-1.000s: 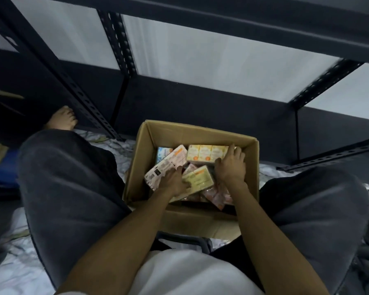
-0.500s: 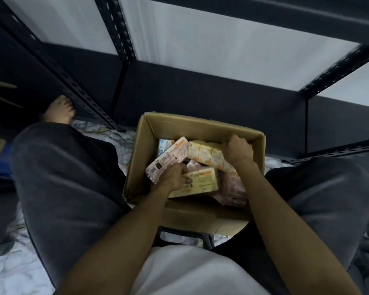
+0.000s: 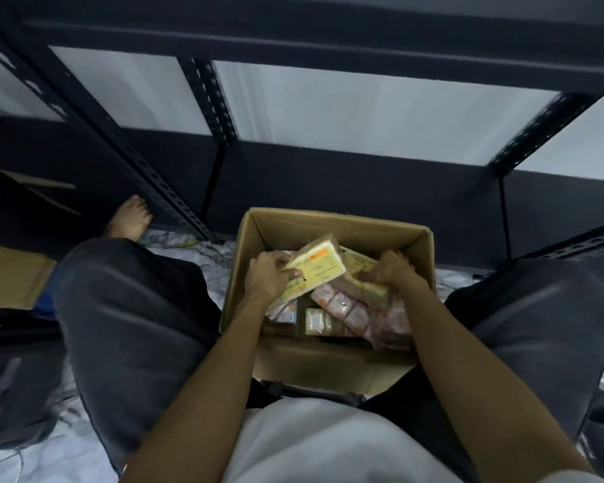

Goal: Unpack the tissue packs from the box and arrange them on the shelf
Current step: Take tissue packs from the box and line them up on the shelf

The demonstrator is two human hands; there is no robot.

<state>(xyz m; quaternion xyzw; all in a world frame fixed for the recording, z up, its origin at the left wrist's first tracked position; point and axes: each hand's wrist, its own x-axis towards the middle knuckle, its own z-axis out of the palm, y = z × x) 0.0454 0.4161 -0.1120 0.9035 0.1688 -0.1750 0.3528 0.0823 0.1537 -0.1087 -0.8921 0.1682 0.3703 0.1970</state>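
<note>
White shirt [image 3: 328, 444] nearest, at the bottom. Two bare arms reaching forward from it, between two knees in dark grey trousers [image 3: 126, 315].

Open cardboard box [image 3: 332, 224] on the floor between the knees, near flap folded down toward the body. Both hands inside the top of the box.

Left hand [image 3: 269, 277] at the left side of the box, fingers and thumb curled round the left end of a yellow tissue pack [image 3: 314, 273]. Pack lifted above the others and tilted, an orange patch on its far end. Right hand [image 3: 393, 271] at the right side of the box, fingers curled tight on a second yellow pack [image 3: 360, 264] lying just under and behind the first one. Most of that second pack hidden by the hand and the top pack.

Lower in the box, more packs: pink ones [image 3: 356, 312] in a slanted row under the right hand, a small pale pack [image 3: 314, 320] standing near the middle, another partly hidden under the left wrist.

Marble-look floor [image 3: 203, 263] to the left of the box. Bare foot [image 3: 129, 217] farther left, beside a black metal post with holes. Flat brown cardboard [image 3: 11, 273] at the far left edge.

Farthest away, the dark metal shelf [image 3: 328, 183] with pale boards above.
</note>
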